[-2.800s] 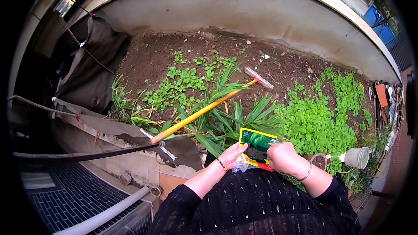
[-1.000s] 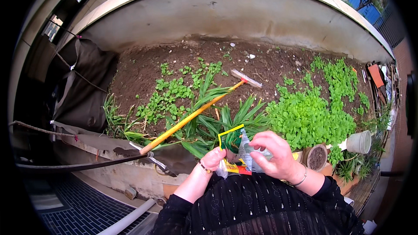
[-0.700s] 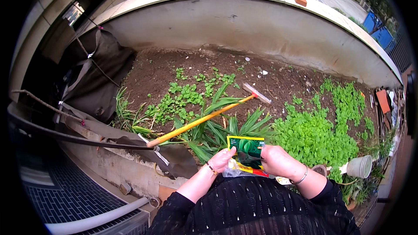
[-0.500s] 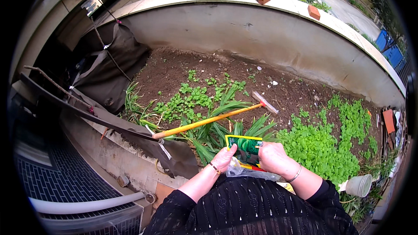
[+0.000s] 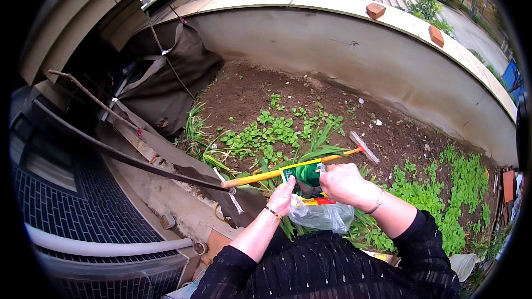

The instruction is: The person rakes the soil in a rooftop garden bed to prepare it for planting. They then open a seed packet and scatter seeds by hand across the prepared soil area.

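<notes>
A flat green seed packet (image 5: 306,174) with a yellow edge is held in front of me over the planting bed. My left hand (image 5: 281,198) is closed on its left side, thumb on the front. At the right edge of the packet, my right hand (image 5: 348,185) is closed with its fingers curled; the pinch itself is partly hidden. Below the packet hangs a clear plastic bag (image 5: 321,217), with something red and yellow (image 5: 316,201) at its top. I cannot tell which fingers hold the bag. Just beyond my hands lies a rake with an orange-yellow handle (image 5: 263,176).
The rake's head (image 5: 366,149) rests on brown soil (image 5: 260,80). Leafy green plants (image 5: 432,207) grow at right, with more seedlings (image 5: 266,133) in the middle. A grey wall (image 5: 332,50) bounds the bed, bricks (image 5: 376,10) on top. Dark cloth (image 5: 177,77) hangs left; a white bucket (image 5: 463,267) stands right.
The view has swung, so the bed appears farther right and lower. My hands have lifted a little from my body, the packet is tilted more, and more of the plastic bag shows beneath it.
</notes>
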